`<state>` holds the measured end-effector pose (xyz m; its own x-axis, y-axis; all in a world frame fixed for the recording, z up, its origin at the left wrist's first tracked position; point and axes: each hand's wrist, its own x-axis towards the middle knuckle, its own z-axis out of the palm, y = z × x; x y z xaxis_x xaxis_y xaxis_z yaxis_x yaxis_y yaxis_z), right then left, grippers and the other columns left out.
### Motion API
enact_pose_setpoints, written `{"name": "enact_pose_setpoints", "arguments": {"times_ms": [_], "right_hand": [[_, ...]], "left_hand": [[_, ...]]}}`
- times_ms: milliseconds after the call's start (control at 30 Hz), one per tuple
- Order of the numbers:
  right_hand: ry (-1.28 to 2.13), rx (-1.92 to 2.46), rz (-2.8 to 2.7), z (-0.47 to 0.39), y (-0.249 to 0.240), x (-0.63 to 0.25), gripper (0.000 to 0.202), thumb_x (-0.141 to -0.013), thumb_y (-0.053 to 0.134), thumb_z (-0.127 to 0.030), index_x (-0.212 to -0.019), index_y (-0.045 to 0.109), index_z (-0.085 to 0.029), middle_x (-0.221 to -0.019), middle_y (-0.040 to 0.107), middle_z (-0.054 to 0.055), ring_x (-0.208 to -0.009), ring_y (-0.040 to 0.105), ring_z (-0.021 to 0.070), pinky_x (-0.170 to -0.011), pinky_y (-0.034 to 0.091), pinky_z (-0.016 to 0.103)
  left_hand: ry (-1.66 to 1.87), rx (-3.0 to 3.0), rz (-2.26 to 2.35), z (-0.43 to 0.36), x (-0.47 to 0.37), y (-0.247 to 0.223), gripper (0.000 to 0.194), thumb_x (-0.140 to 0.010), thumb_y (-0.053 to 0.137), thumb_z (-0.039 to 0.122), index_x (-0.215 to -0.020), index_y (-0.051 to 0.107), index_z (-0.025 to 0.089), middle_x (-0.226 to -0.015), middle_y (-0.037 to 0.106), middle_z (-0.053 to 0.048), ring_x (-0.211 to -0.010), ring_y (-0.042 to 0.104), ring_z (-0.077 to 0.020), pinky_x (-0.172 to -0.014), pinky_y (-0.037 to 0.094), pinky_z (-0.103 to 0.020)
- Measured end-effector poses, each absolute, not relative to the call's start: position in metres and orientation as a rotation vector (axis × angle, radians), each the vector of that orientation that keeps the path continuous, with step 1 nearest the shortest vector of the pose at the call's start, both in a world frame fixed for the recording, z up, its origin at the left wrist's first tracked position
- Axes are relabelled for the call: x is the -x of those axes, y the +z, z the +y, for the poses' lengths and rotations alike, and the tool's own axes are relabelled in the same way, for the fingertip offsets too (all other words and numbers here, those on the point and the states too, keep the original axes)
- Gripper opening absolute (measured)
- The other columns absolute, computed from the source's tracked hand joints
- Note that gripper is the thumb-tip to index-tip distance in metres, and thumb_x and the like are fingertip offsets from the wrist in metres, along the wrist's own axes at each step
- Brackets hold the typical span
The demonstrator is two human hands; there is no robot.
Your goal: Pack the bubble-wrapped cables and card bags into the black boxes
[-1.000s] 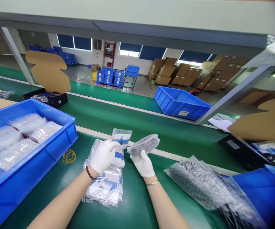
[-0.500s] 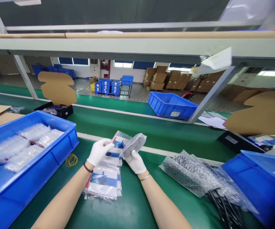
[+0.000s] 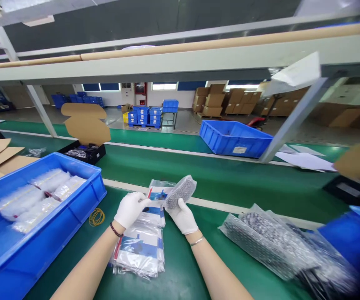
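Observation:
My right hand (image 3: 182,217), in a white glove, is wrapped around a small bubble-wrapped packet (image 3: 182,189), which tilts up to the right. To its left, my gloved left hand (image 3: 131,209) pinches the edge of a clear plastic bag with a printed leaflet (image 3: 157,194) inside. That bag partly lies behind the bubble-wrapped packet. Below both hands, a stack of similar bagged leaflets (image 3: 139,252) rests on the green work surface (image 3: 180,266). Yellow rubber bands (image 3: 96,217) lie left of my left hand.
A blue bin (image 3: 84,200) with several plastic-wrapped bundles stands at left. Bubble-wrap bags (image 3: 267,239) and black cables (image 3: 312,281) lie at right. Farther back are an open black box (image 3: 97,156) with a cardboard lid, another blue bin (image 3: 229,137) and a slanted post (image 3: 295,121).
The camera view has turned slightly, shifting the surroundings. My hands keep their hold on the bag and the bubble-wrapped packet, with little movement between them.

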<state>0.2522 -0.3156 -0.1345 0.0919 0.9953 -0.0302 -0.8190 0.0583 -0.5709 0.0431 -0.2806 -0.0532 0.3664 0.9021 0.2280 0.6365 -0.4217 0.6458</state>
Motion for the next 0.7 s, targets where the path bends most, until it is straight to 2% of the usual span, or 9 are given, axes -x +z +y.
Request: {"name": "enact_pose_setpoints", "arguments": {"times_ms": [200,433,533,633,700], "right_hand": [[1.483,0.593,-0.415,-0.316,-0.136,-0.256,0.043,-0.063,0.083,-0.042,-0.099,0.072,-0.023,-0.113,0.069,0.005,-0.112,0.059,0.0268,-0.108,0.038,0.050],[1.505,0.734,-0.399,-0.315,-0.143,-0.264,0.043,-0.061,0.082,-0.047,-0.098,0.073,-0.027,-0.118,0.066,0.004,-0.120,0.053,0.0282,-0.114,0.027,0.054],[1.524,0.776,-0.362,-0.310,-0.153,-0.272,0.044,-0.061,0.080,-0.050,-0.099,0.072,-0.029,-0.120,0.066,0.003,-0.128,0.046,0.0286,-0.115,0.024,0.055],[1.536,0.836,-0.348,-0.305,-0.164,-0.284,0.043,-0.064,0.076,-0.056,-0.096,0.073,-0.028,-0.121,0.065,0.004,-0.134,0.039,0.0297,-0.116,0.019,0.057],[1.585,0.863,-0.385,-0.304,-0.171,-0.291,0.045,-0.068,0.070,-0.061,-0.097,0.073,-0.027,-0.123,0.063,0.006,-0.135,0.037,0.0303,-0.116,0.017,0.057]], "left_hand": [[0.797,-2.251,1.294,-0.280,-0.048,-0.056,0.028,-0.083,0.061,0.035,-0.061,0.059,0.019,-0.063,0.060,0.002,-0.063,0.054,-0.0128,-0.061,0.031,-0.026],[0.729,-2.328,1.179,-0.281,-0.049,-0.056,0.033,-0.085,0.058,0.048,-0.071,0.067,0.020,-0.071,0.065,0.000,-0.069,0.058,-0.0137,-0.060,0.033,-0.025],[0.719,-2.264,1.167,-0.279,-0.048,-0.053,0.034,-0.086,0.056,0.052,-0.082,0.071,0.022,-0.074,0.067,0.001,-0.070,0.059,-0.0139,-0.063,0.037,-0.024],[0.809,-2.222,1.130,-0.276,-0.049,-0.054,0.032,-0.087,0.057,0.048,-0.103,0.069,0.023,-0.083,0.069,0.001,-0.076,0.061,-0.0151,-0.070,0.043,-0.024],[0.876,-2.201,1.069,-0.273,-0.049,-0.058,0.037,-0.086,0.060,0.044,-0.117,0.065,0.025,-0.092,0.070,0.000,-0.083,0.063,-0.0165,-0.077,0.046,-0.025]]}}
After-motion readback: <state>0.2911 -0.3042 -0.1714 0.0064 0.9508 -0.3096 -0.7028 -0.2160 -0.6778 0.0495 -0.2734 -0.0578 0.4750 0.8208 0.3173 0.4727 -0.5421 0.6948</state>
